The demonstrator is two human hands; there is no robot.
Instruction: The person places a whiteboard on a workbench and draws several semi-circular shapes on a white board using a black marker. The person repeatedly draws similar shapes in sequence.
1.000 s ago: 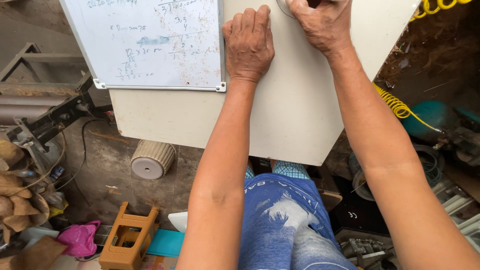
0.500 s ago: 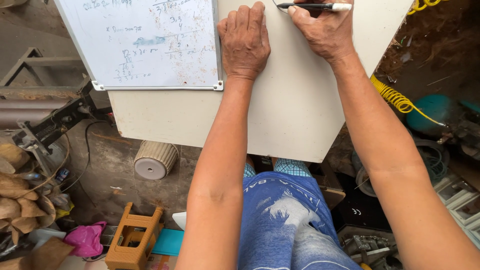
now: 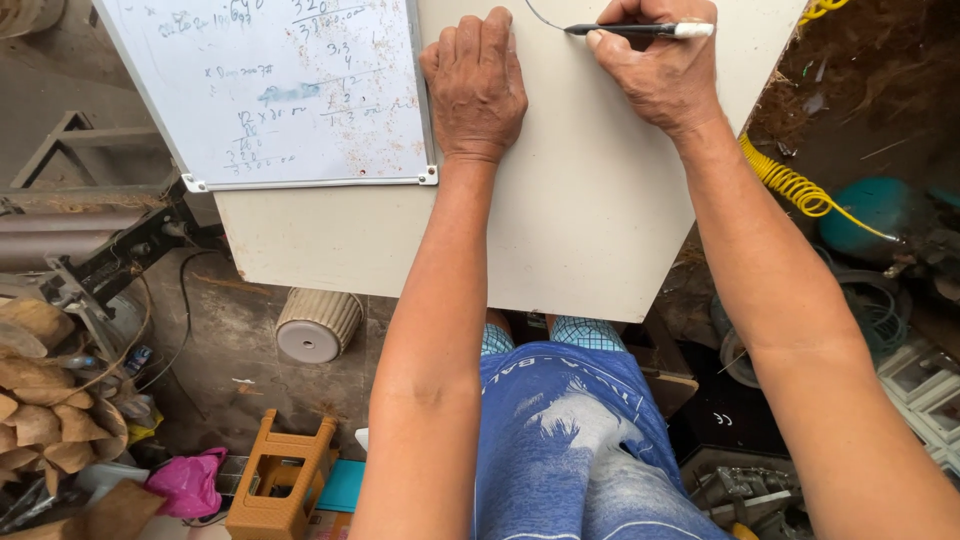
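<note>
The right hand point(image 3: 665, 75) pinches a black marker point(image 3: 635, 30) with a white end between thumb and curled fingers, its barrel lying almost level near the far edge of the pale board point(image 3: 590, 220). The tip points left and meets the end of a thin dark curved line point(image 3: 543, 15) drawn on the board. The left hand point(image 3: 477, 85) lies flat, palm down, on the board just left of the marker's tip, fingers together and stretched toward the far edge, holding nothing. Its little finger sits just beside the metal-framed whiteboard point(image 3: 275, 90), which covers the board's left part and carries faint handwriting and rusty specks.

Below the board's near edge a ribbed beige cylinder point(image 3: 317, 325) stands on the dirty floor, and an orange plastic stool point(image 3: 280, 485) stands nearer the person, beside a pink bag point(image 3: 187, 483). A yellow coiled hose point(image 3: 790, 180) runs off past the board's right edge toward a teal container point(image 3: 880, 210).
</note>
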